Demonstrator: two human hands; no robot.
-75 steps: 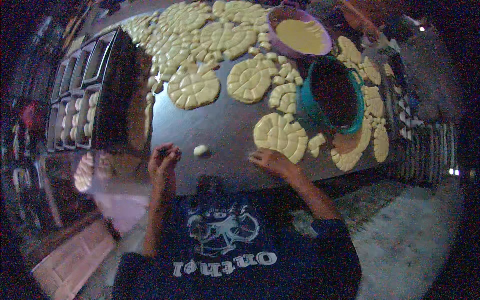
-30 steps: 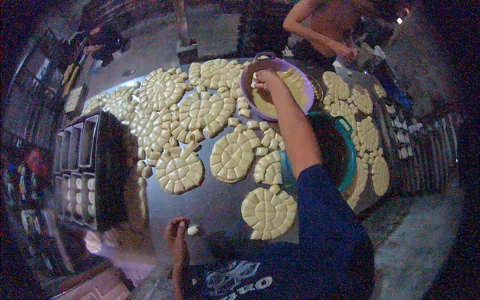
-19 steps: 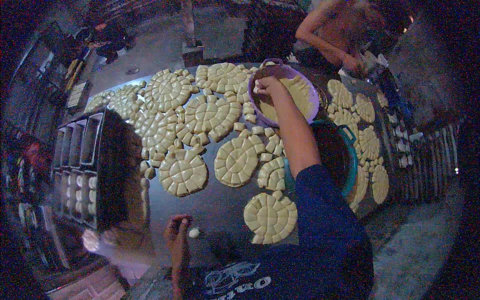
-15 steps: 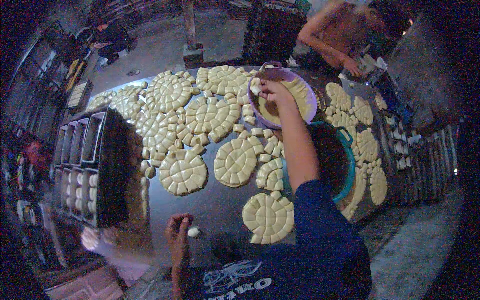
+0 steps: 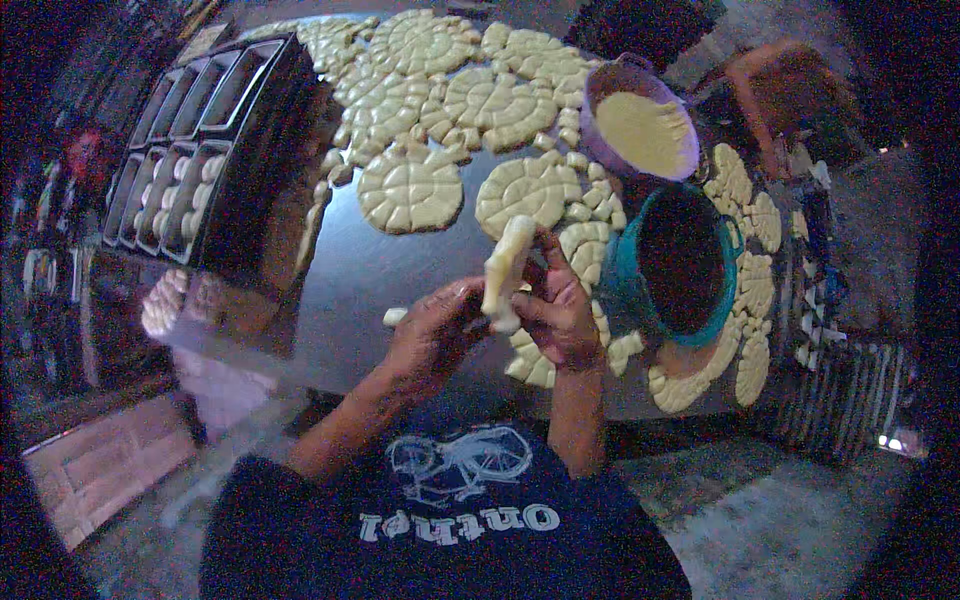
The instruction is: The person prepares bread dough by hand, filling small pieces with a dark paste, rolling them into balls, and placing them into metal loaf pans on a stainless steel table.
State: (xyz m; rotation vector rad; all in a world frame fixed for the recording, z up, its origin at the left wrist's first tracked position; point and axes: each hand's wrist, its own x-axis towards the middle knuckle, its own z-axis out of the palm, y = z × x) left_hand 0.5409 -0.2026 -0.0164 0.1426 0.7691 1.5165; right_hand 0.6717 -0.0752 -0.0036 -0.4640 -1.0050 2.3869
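A pale, soft dough piece [image 5: 508,265], streaked yellow, is lifted between my hands over the metal table [image 5: 340,285]. My right hand [image 5: 560,320] grips it from the right with bent fingers. My left hand [image 5: 430,335] is closed against its lower left side, fingertips partly hidden. A small white lump [image 5: 395,316] lies on the metal just left of my left hand. Scored round dough slabs [image 5: 410,195] lie just beyond, with several smaller pieces among them.
A rack of black tins [image 5: 210,110], some holding dough, stands left. A purple basin [image 5: 685,155] of yellow mixture and a teal bucket [image 5: 722,305] stand right, among more slabs [image 5: 755,290]. A co-worker's arm [image 5: 760,110] shows beyond the basin.
My right hand has come back from the purple basin with the pale piece. My left hand has moved up and right to meet it. The view has shifted, so the table sits higher in it.
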